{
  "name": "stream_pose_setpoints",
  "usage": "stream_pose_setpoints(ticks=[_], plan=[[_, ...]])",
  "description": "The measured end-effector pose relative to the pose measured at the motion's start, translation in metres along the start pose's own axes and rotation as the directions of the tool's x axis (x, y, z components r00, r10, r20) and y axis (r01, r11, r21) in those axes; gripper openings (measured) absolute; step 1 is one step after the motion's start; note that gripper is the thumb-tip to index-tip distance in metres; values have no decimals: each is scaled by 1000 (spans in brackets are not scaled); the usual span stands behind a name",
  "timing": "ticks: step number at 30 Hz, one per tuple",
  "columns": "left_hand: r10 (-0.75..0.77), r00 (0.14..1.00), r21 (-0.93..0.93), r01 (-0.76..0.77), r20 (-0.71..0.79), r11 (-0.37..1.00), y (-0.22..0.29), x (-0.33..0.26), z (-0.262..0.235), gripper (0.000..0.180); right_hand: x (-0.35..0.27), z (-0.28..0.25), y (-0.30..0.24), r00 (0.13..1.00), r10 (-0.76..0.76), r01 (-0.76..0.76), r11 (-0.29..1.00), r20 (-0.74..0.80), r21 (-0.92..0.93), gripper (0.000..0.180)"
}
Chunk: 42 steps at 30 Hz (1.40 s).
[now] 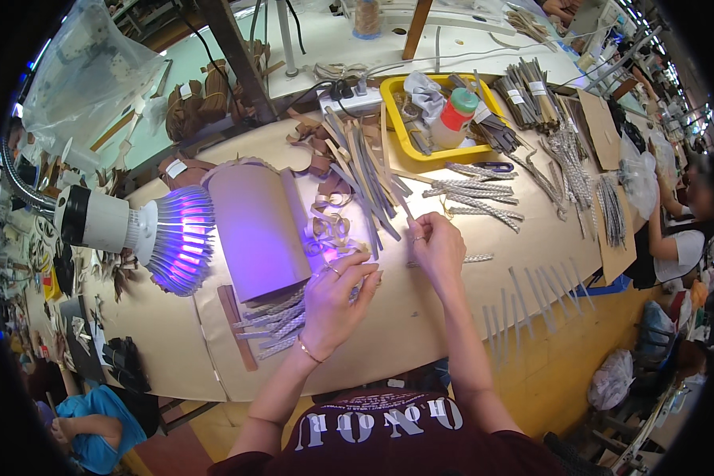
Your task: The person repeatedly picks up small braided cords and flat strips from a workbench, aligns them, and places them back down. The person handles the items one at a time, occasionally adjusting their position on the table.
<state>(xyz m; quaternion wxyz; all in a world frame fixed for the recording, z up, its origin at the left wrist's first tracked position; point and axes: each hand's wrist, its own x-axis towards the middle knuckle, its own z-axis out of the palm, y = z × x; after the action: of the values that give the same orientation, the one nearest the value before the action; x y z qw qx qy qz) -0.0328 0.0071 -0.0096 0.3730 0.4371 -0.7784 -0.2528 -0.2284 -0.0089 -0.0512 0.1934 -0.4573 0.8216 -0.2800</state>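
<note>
My right hand (438, 247) pinches a narrow grey strip (404, 208) between thumb and fingertips, over the middle of the table. A braided silver-grey strap (476, 258) lies just beneath that hand and is partly covered by it. My left hand (335, 301) has its fingers curled toward the thumb; anything held in them is hidden or too small to name. Beside it lie curled tan ribbons (329, 230) and several braided straps (270, 325) that stick out under a rounded brown block (258, 226). Beyond both hands spreads a loose pile of grey and tan strips (365, 170).
A lamp with a finned head (178, 238) casts purple light from the left. At the back, a yellow basket (420, 153) holds a green-capped jar (454, 119). Braided straps (476, 194) lie to the right; grey strips (523, 301) line the front edge. Another person (682, 238) sits at far right.
</note>
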Motion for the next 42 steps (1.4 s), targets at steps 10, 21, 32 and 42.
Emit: stream_pose_setpoints(ticks=[10,21,32,42], plan=[[4,998,-101,-9,-58,995,6,6,5,22,-10,-21,-8,989,-148,136,878,-9,459,17],[216,975,164,-222,50,961,33,8,-16,28,-58,-76,-22,830,-476,233,769,290,596,13],[-100,990,-342,127,96,931,42,6,-35,20,-71,-94,-40,838,-545,433,711,45,554,10],[376,917,-31,-383,-137,923,24,-20,-28,42,-99,-102,-55,817,-284,-307,522,502,796,13]])
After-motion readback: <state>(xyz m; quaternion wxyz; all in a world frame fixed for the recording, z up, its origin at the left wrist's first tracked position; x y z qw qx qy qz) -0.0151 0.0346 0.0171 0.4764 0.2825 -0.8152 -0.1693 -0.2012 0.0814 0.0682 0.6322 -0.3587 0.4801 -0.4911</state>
